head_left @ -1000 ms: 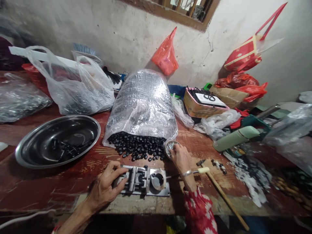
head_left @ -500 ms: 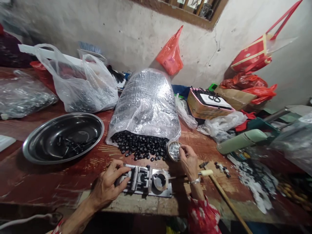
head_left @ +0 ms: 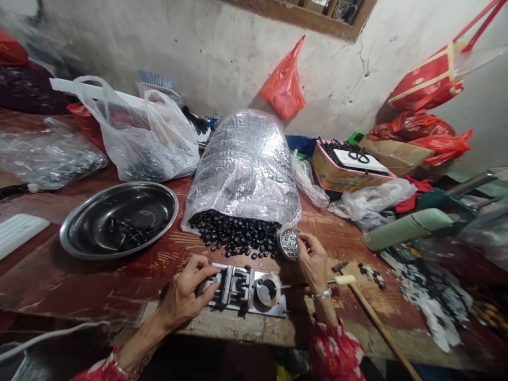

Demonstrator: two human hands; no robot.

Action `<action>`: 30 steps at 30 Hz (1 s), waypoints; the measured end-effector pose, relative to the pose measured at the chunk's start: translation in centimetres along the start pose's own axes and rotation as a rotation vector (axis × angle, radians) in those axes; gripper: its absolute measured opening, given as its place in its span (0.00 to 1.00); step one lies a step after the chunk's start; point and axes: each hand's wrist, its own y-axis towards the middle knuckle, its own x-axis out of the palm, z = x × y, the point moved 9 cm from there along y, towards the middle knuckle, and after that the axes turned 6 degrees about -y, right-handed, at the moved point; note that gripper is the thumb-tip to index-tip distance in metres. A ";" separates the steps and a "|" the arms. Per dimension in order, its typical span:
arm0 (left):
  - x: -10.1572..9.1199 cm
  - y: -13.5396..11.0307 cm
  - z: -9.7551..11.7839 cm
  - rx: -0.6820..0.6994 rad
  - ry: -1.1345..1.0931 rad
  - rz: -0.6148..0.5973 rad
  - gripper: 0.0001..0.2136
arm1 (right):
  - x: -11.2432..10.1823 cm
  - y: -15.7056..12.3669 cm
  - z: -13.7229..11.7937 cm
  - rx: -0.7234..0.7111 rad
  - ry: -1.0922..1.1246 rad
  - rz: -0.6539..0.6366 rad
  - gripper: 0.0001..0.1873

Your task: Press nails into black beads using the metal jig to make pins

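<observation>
Hands: left (head_left: pixel 183 300), right (head_left: pixel 313 263) on dish (head_left: pixel 289 244) | red wooden bench (head_left: pixel 35 286) | cracked plaster wall (head_left: pixel 206 47)

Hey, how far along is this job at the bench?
Early, it seems. A few black pieces lie in the steel basin. In hand: the left hand rests on the metal jig; the right hand holds a small dish of pins. Left: the big heap of black beads at the plastic sack's mouth.

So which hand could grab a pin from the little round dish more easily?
Probably the right hand: its fingers are right at the small round dish of pins. The left hand is farther away, resting on the metal jig.
</observation>
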 end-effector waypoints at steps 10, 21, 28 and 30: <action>0.2 -0.3 -0.7 -0.022 -0.040 -0.004 0.12 | -0.3 -1.5 -2.8 -0.083 -0.015 -0.026 0.13; -0.5 -0.3 -0.2 -0.040 -0.092 0.056 0.13 | 6.2 -11.7 -15.7 -0.573 -0.347 -0.391 0.10; -0.6 -0.2 -0.1 -0.045 -0.098 0.059 0.13 | 7.5 -12.9 -16.6 -0.648 -0.486 -0.366 0.11; -0.6 -0.2 -0.2 -0.055 -0.100 0.059 0.13 | 7.0 -12.8 -16.6 -0.636 -0.449 -0.356 0.12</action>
